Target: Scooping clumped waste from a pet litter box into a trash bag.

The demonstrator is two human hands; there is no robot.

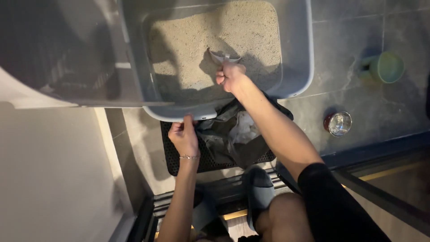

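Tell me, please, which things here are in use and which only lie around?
In use:
right hand holding the scoop
left hand on the grey litter box
dark bag

Lying around:
green cup
metal bowl

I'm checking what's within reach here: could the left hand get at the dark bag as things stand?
Probably yes: the left hand grips the litter box rim right beside the bag, with nothing between.
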